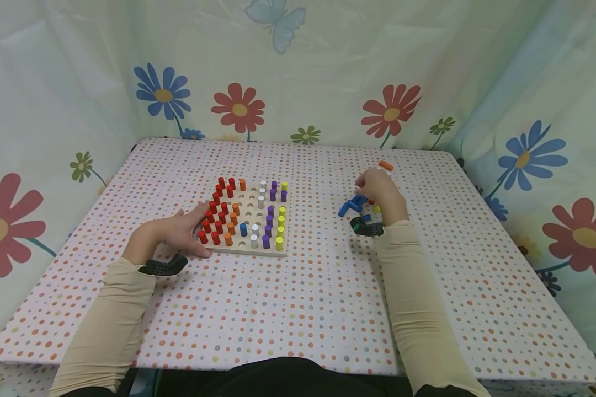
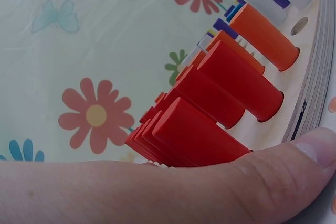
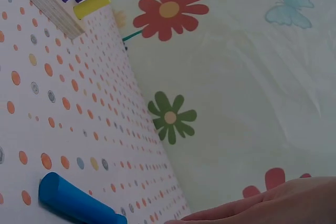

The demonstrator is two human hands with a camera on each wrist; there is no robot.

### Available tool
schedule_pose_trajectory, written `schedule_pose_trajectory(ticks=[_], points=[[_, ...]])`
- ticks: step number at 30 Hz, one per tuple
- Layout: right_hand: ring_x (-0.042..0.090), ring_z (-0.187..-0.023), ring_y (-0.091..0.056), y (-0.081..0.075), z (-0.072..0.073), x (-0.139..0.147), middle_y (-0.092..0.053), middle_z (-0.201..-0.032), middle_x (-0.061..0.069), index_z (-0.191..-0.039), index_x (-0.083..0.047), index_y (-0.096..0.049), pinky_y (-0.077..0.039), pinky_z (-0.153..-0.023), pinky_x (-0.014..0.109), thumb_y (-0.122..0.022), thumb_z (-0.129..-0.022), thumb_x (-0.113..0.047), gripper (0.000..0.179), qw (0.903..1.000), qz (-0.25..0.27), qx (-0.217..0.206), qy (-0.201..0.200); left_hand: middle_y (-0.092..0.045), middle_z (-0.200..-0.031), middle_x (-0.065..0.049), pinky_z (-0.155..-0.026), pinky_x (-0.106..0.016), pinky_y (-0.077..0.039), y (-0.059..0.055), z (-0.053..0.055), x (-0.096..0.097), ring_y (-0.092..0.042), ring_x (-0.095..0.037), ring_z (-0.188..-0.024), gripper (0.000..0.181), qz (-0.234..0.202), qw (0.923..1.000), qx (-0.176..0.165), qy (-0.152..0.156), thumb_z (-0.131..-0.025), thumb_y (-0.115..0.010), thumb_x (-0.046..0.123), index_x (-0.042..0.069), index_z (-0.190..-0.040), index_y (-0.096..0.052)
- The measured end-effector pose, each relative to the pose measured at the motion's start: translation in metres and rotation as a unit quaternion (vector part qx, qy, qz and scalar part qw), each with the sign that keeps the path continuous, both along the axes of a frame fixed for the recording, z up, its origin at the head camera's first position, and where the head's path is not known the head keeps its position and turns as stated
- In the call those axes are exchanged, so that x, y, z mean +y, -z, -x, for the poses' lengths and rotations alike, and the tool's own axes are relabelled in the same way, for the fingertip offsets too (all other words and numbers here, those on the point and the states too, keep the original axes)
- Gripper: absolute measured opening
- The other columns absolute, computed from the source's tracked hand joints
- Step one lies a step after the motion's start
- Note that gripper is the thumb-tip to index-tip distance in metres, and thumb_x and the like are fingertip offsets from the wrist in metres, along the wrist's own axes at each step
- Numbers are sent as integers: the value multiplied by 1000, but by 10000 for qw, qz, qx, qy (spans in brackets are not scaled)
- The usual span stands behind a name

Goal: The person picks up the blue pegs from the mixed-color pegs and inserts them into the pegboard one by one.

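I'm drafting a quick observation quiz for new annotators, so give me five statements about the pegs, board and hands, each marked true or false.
1. The left hand touches the pegboard. True.
2. Every hole in the pegboard is filled. False: several empty holes show.
3. Loose blue pegs lie on the spotted tablecloth near the right hand. True.
4. The pegs closest to the left hand are yellow. False: red pegs stand there; yellow pegs line the opposite side.
5. A blue peg stands in the pegboard. True.
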State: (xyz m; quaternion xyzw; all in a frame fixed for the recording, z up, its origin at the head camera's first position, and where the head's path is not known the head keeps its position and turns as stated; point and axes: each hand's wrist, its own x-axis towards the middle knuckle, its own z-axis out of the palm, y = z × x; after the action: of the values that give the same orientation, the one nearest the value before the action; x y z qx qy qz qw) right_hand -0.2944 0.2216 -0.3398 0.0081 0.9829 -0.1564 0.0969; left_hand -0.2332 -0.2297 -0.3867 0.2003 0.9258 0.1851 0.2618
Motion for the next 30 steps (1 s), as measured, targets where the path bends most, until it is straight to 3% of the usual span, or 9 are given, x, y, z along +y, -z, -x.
schedule_pose_trajectory(ticks=[11, 19, 30], points=[[30, -99, -56, 5, 2, 4, -60, -122, 21, -122, 2, -61, -52, -89, 43, -62, -92, -15, 34, 9989, -27, -454, -90, 12, -157, -24, -114, -62, 7, 1, 1, -1, 10, -37, -146, 131, -39, 10000, -25, -20, -69, -76, 58, 2, -151, 11], [31, -102, -57, 10, 3, -1, -61, -121, 20, -121, 1, -62, -49, -94, 47, -62, -92, -14, 33, 9991, -78, -411, -31, 12, -158, -23, -115, -61, 6, 1, 0, -1, 9, -38, -146, 131, -10, 10000, 6, -46, -69, -76, 58, 4, -151, 11], [29, -97, -59, 14, 4, -7, -65, -114, 20, -116, 2, -65, -50, -91, 45, -64, -90, -13, 30, 9989, -375, -237, -138, 13, -157, -24, -115, -61, 5, 1, 0, -1, 9, -38, -146, 132, -21, 10000, 1, -18, -70, -76, 58, 3, -150, 13]])
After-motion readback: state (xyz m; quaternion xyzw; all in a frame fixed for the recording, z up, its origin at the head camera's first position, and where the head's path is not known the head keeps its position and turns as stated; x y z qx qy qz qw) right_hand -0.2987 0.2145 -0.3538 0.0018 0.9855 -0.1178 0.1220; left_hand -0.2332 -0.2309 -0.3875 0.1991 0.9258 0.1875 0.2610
